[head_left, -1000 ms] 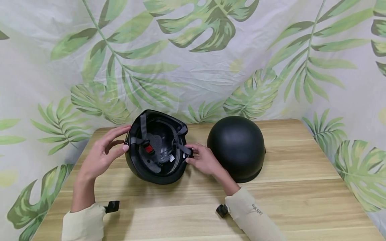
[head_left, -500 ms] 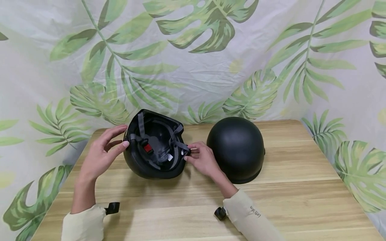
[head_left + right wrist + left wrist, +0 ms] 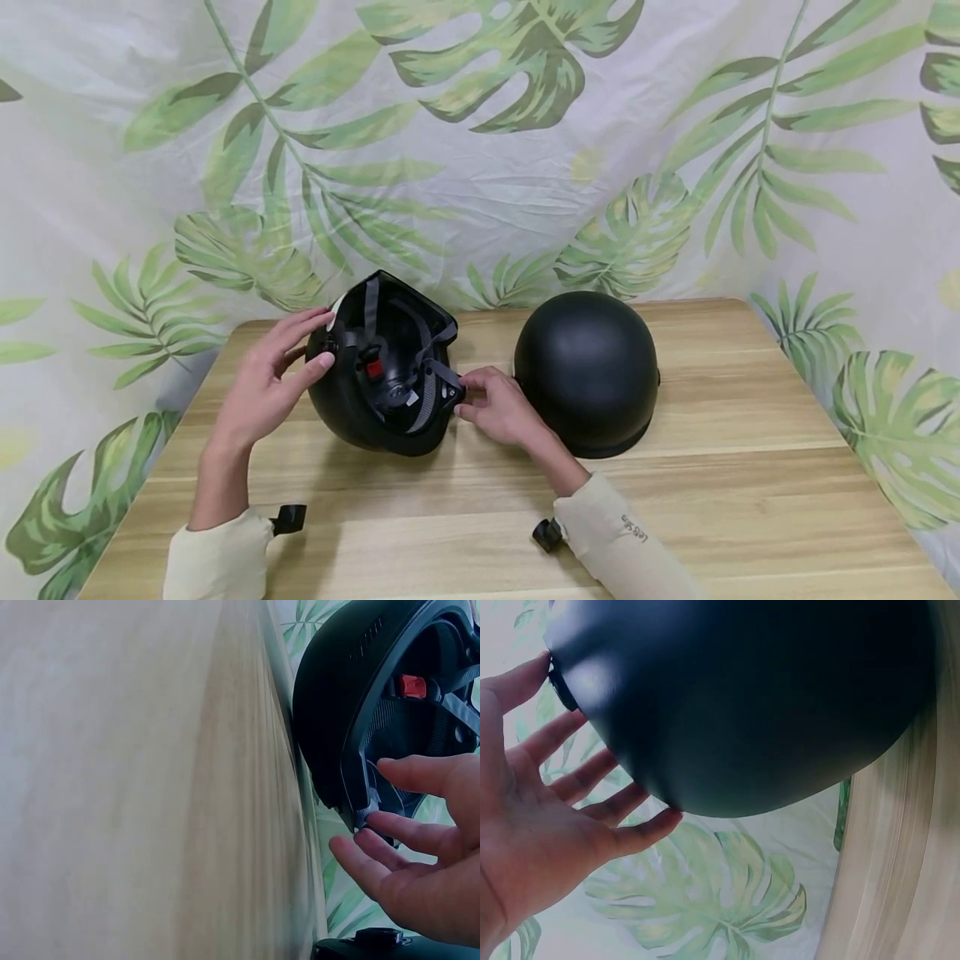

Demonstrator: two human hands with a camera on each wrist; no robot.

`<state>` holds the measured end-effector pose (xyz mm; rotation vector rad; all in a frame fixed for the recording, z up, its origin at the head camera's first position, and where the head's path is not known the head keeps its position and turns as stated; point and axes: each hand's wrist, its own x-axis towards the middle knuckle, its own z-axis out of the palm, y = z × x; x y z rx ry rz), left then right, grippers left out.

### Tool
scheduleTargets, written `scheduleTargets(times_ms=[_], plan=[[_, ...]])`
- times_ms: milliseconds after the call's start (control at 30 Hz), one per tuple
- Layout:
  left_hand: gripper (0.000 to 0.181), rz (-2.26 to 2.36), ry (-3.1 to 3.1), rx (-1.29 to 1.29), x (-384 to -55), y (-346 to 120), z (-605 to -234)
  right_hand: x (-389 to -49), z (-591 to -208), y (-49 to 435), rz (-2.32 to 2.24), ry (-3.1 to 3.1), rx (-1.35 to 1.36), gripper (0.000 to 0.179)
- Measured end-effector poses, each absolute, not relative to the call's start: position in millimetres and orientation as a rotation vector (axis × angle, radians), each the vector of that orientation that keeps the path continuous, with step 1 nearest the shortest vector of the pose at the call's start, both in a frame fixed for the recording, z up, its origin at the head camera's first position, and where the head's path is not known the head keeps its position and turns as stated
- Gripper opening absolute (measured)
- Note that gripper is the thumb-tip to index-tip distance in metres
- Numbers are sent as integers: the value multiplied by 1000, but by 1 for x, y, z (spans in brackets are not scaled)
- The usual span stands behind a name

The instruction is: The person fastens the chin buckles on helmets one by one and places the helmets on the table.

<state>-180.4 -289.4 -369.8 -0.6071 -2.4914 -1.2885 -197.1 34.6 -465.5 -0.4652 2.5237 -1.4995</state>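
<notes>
A black helmet (image 3: 352, 408) stands tilted at the left of the table, its padded inside facing up and toward the right. Grey straps (image 3: 371, 312) and a red buckle (image 3: 374, 367) lie within it. Against its left side my left hand (image 3: 266, 383) rests with spread, mostly straight fingertips (image 3: 671, 816) touching the shell, the palm held apart. At the right rim, my right hand (image 3: 502, 404) holds the edge between thumb and fingers near a strap end. The helmet's underside is hidden in the head view.
A second helmet (image 3: 585, 375), smooth black and dome up, sits just right of my right hand. Both are on a wooden table (image 3: 720, 500). A leaf-print cloth (image 3: 495, 192) hangs behind the table's back edge.
The held helmet first tips and shifts slightly left, then turns so its opening faces more to the right. My left hand moves a little right with it; the second helmet stays put.
</notes>
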Motion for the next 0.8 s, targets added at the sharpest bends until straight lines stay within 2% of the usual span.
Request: scheduleTargets(times_ms=[333,800], plan=[[60,-1281,-2476,-783,-180,-299,-371,-194,-465,33,-1480,2536,-471,41],[55,-1212,-2438,-713,-184,-281,-372,-195,-466,33,-1535,2444,-506,43]])
